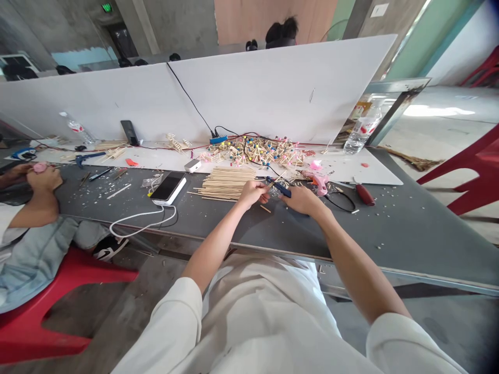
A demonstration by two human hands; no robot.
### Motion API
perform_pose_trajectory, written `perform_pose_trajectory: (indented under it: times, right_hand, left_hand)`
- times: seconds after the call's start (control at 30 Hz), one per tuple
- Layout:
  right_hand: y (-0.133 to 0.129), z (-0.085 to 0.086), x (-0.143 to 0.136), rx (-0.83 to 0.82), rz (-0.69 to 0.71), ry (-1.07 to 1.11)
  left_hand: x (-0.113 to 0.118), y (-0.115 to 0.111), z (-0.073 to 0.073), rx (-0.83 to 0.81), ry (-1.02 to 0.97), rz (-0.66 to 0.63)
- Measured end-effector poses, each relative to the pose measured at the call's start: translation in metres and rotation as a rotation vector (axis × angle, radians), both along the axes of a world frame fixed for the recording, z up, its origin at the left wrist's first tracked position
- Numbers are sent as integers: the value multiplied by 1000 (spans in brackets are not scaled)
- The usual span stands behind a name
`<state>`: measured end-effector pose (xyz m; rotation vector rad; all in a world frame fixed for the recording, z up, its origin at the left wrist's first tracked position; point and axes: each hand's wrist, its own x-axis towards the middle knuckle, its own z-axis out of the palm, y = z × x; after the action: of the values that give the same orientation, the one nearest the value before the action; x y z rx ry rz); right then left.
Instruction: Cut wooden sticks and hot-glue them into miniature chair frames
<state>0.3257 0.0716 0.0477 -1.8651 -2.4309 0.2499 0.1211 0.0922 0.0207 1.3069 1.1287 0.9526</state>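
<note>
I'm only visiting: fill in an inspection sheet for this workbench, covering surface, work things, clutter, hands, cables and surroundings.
Surface: dark tabletop, dotted with pale scraps.
Job's things: row of loose sticks; colourful heap of pieces behind.
Clutter: dark-screened white device, red-handled tool.
Hands: left hand pinches what seems a thin stick; right hand grips a blue-handled tool.
Cables: white cable looped before the device; black cable over the panel.
Surroundings: co-worker's hand at left; red chairs.

Sticks [220, 183]: on the counter [421, 228] — left of pliers [281, 188]
Phone [169, 188]: left of sticks
Pile [267, 151]: behind sticks, before the panel [265, 93]
Screwdriver [365, 195]: right of the glue gun [320, 185]
</note>
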Motion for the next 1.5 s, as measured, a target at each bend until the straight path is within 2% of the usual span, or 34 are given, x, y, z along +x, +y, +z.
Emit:
perform_pose_trajectory:
  times: [0.2, 0.3, 0.4, 0.57, 0.67, 0.77, 0.93, 1.13, 1.5]
  right_hand:
    - [-2, 12, 5, -80, -62, 150]
    - [-3, 14, 7, -80, -80, 201]
    - [-2, 12, 9, -56, -76, 225]
    - [-1, 9, 9, -16, -81, 228]
    - [-1, 9, 8, -3, -78, 221]
    - [0, 7, 7, 10, -72, 213]
    - [1, 4, 4, 62, -38, 163]
    - [-1, 2, -3, 116, -42, 115]
    - [-4, 0, -10, 122, -71, 108]
  left_hand:
    - [3, 3, 0, 39, -99, 9]
    - [2, 3, -1, 75, -33, 54]
    - [-1, 3, -3, 144, 164, 61]
    - [-1, 0, -3, 442, 679, -25]
    - [-1, 0, -3, 466, 797, 16]
    - [-3, 0, -1, 487, 698, 62]
    - [-1, -7, 4, 671, 517, 7]
    - [2, -12, 3, 667, 479, 25]
    - [2, -12, 1, 706, 504, 71]
